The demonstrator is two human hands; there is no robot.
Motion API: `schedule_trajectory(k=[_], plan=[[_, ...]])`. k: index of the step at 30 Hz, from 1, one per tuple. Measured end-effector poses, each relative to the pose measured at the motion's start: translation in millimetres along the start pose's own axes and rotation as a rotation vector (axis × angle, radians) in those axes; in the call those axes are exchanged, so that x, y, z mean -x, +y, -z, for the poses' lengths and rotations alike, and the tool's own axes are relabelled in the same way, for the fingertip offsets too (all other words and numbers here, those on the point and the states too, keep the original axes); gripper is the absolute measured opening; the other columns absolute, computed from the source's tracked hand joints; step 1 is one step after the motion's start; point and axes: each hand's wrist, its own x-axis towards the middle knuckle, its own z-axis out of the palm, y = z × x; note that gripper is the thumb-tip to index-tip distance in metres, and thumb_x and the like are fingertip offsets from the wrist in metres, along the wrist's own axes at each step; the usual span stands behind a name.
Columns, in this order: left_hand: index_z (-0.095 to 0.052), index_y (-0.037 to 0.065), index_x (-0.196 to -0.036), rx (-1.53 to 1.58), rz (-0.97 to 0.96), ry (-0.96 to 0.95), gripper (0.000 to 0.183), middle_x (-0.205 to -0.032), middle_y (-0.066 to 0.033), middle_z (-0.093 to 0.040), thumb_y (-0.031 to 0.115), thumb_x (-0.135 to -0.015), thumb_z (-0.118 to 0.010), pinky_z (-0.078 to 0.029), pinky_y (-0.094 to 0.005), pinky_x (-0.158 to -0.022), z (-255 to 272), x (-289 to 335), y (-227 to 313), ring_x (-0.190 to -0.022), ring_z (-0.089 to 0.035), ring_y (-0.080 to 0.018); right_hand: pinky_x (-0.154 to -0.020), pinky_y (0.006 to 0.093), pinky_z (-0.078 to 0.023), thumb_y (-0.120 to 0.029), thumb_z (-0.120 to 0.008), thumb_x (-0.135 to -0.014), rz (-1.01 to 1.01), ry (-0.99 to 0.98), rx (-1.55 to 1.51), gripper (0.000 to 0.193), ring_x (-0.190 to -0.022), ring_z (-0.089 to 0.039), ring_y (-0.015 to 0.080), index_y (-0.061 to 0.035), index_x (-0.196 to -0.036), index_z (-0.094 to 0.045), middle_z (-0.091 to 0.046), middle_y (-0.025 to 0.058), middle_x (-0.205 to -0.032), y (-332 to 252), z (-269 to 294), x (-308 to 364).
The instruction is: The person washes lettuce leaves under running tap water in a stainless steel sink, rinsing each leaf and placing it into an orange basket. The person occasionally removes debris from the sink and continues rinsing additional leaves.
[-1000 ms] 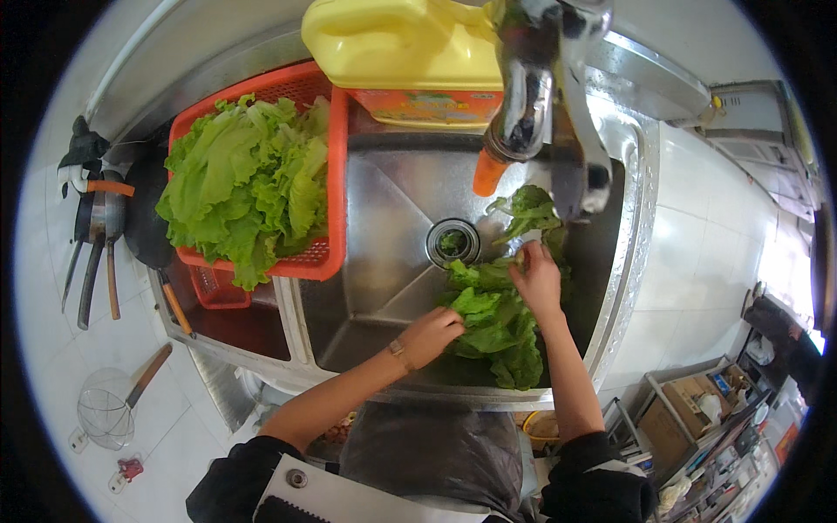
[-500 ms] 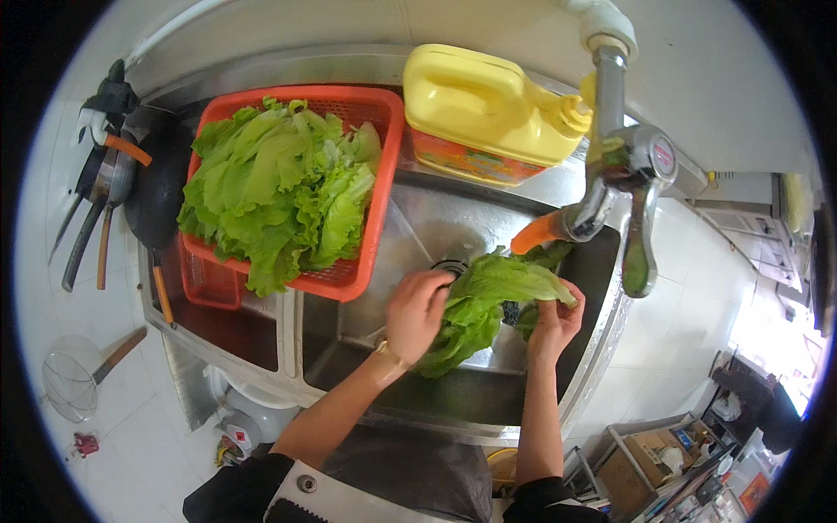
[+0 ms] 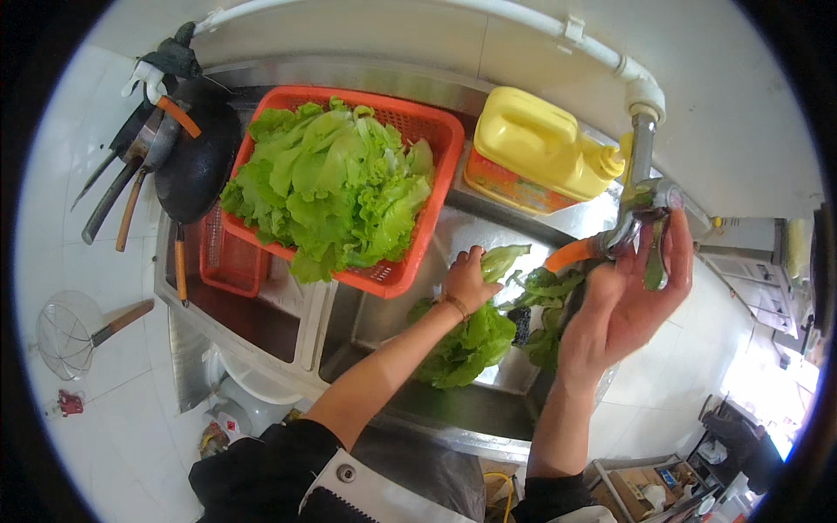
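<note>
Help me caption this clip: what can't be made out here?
All head view:
Bottom of the red basket: covered by heaped lettuce.
Left hand's palm: hidden by its own back.
Whether the right hand touches the tap handle: they overlap.
Lower-right clutter: too small, cut off by lower edge.

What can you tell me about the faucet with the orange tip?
The faucet looks like shiny chromed metal. It hangs below a white pipe elbow on a straight metal pipe, and its short spout slants down to the left, ending in an orange tip above the right part of the sink. A long lever points downward. The right hand is at the lever, its fingers raised around it; how firmly it grips, I can't tell.
</note>
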Motion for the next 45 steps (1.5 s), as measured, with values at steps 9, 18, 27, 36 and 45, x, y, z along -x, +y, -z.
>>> schedule_trajectory(k=[9, 18, 27, 36, 45], plan=[[-0.05, 0.003, -0.119, -0.059, -0.077, 0.224, 0.061, -0.103, -0.0204, -0.057, 0.02, -0.067, -0.078, -0.044, -0.0464, -0.086, -11, 5, 22, -0.097, -0.055, -0.0395, -0.091, 0.0381, -0.048, -0.015, -0.038, -0.101, -0.177, 0.111, -0.113, 0.028, -0.106, -0.059, 0.0256, 0.0025, -0.121, -0.044, -0.053, 0.0163, -0.119, 34, 23, -8], [-0.049, 0.005, -0.122, 0.102, -0.208, 0.2, 0.067, -0.102, -0.0179, -0.06, 0.021, -0.065, -0.079, -0.048, -0.0427, -0.081, -3, 14, 19, -0.092, -0.059, -0.0351, -0.056, 0.024, -0.042, -0.005, -0.062, -0.087, -1.04, -0.26, 0.054, 0.017, -0.061, -0.054, 0.0096, 0.0031, -0.102, -0.06, -0.062, 0.0039, -0.075, 149, 30, 127], [-0.06, 0.001, -0.099, 0.164, -0.406, 0.198, 0.03, -0.085, -0.0042, -0.057, 0.029, -0.09, -0.066, -0.044, -0.0269, -0.075, 29, 4, 0, -0.082, -0.051, -0.0087, -0.064, 0.0218, -0.042, -0.007, -0.062, -0.089, -1.129, -0.355, -0.12, 0.021, -0.073, -0.053, 0.006, 0.0005, -0.109, -0.063, -0.063, -0.001, -0.086, 153, 35, 128], [-0.055, 0.004, -0.097, 0.758, 0.039, -0.147, 0.021, -0.089, -0.0014, -0.058, 0.022, -0.092, -0.064, -0.045, -0.0257, -0.073, 45, -3, 9, -0.083, -0.053, -0.0086, -0.073, 0.0278, -0.048, -0.002, -0.062, -0.086, -1.208, -0.413, -0.217, 0.017, -0.087, -0.062, 0.0122, -0.0008, -0.104, -0.061, -0.066, 0.0043, -0.095, 157, 51, 135], [-0.052, 0.002, -0.119, 0.965, 0.093, -0.332, 0.033, -0.11, -0.0037, -0.059, 0.009, -0.09, -0.064, -0.047, -0.0279, -0.089, 33, 10, 19, -0.102, -0.057, -0.0119, -0.081, 0.0314, -0.047, -0.023, -0.059, -0.094, -1.209, -0.294, -0.343, 0.031, -0.093, -0.057, 0.0127, 0.0004, -0.114, -0.061, -0.062, 0.0057, -0.103, 143, 51, 128]])
